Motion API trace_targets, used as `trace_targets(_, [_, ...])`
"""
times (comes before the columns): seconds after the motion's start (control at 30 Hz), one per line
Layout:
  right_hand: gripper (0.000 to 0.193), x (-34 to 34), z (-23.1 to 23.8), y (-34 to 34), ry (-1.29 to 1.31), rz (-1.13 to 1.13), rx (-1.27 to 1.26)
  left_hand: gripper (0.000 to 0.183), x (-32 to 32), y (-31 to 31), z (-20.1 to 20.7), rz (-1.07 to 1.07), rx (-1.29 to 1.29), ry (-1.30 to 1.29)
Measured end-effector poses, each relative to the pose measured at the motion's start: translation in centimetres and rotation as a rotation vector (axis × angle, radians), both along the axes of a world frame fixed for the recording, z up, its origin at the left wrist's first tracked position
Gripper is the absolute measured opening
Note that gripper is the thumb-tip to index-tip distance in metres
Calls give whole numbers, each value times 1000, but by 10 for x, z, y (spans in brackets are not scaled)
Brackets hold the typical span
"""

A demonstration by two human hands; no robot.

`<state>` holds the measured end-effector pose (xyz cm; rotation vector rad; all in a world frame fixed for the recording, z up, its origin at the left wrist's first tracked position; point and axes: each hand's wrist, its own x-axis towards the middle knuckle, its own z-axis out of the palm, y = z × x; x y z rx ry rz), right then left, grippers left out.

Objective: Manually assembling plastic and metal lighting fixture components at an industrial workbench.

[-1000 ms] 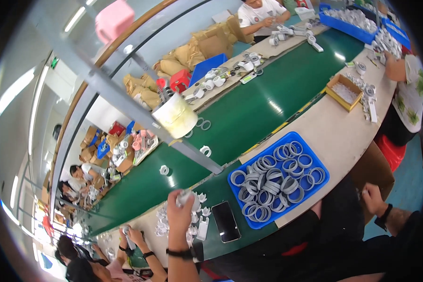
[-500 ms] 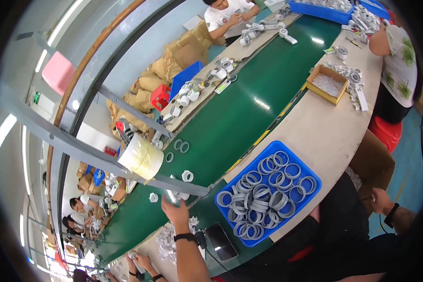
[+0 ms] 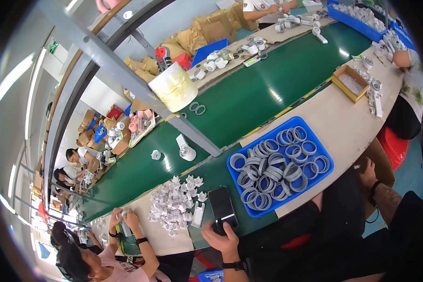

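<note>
My left hand (image 3: 222,240) is open, thumb and fingers apart, at the near end of a black phone (image 3: 222,205) lying on the green table strip. Whether it touches the phone I cannot tell. Left of the phone lie a white rectangular part (image 3: 198,214) and a heap of small white pronged plastic parts (image 3: 171,207). A blue tray (image 3: 329,173) of grey rings (image 3: 292,174) stands to the right. Low at the right, my right hand (image 3: 368,175) has its fingers partly stretched out beside a brown surface (image 3: 379,157); I see nothing held in it.
Across the green conveyor belt (image 3: 254,96) stands a grey metal post (image 3: 192,134) carrying a roll of clear film (image 3: 173,88). A white handled part (image 3: 185,148) and a white ring part (image 3: 156,154) lie on the belt. Co-workers sit left, right and opposite. A yellow-edged box (image 3: 350,83) stands far right.
My left hand has drawn back from the belt to the phone, leaving the white handled part behind. My right hand has moved up and its fingers have loosened. The whole view has shifted.
</note>
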<state>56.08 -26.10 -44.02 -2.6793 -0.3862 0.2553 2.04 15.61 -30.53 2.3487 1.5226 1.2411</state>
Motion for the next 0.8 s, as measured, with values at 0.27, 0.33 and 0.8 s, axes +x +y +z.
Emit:
trace_targets(0.27, [11,-93,140,57,-119,453,434,51,-28,-27,11,-19,-83,-33])
trace_targets(0.33, [6,-123,203,85,-170,607,518,50,-37,-32,17,-36,-66,-11])
trace_targets(0.8, [8,-37,125,213,-351,542,438,40,-62,-154,29,-115,-358,406])
